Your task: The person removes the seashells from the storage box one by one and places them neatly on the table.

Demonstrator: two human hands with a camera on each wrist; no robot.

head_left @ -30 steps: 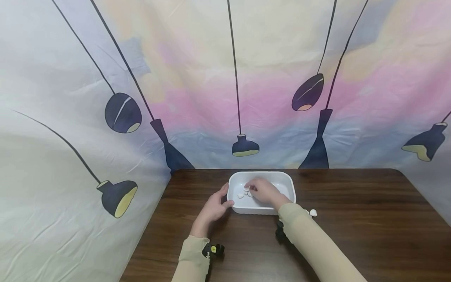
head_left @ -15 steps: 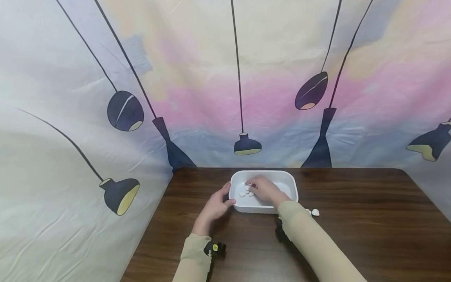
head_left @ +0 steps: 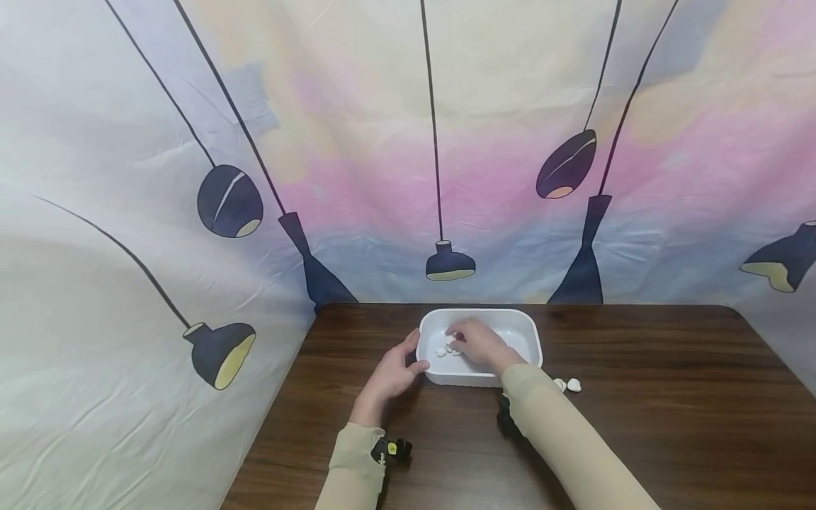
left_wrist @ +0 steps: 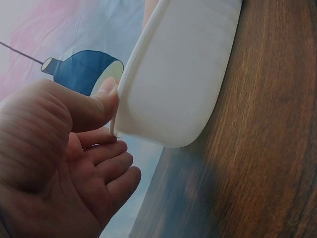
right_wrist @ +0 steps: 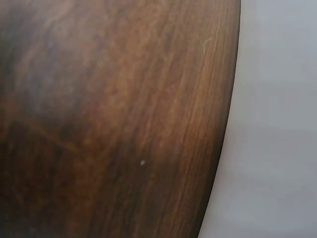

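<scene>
A white rectangular dish stands on the table. Its left end is held by my left hand, with the thumb against the rim near the front corner and the fingers along the side. The left wrist view shows that thumb at the rim, the other fingers loosely bent below. My right hand reaches into the dish from the right, fingers bent down. Its fingertips seem to pinch a small white shell-like piece, partly hidden. Several similar white pieces lie beside it on the dish floor. The right wrist view lacks the hand.
More white pieces lie on the table right of the dish, one partly behind the right sleeve. The dark wooden table ends at a cloth backdrop printed with lamps. The dish wall also fills one side of the right wrist view.
The head view has shifted slightly. Both hands keep nearly the same places at the dish; the right fingertips stay among the white pieces, with only slight movement.
</scene>
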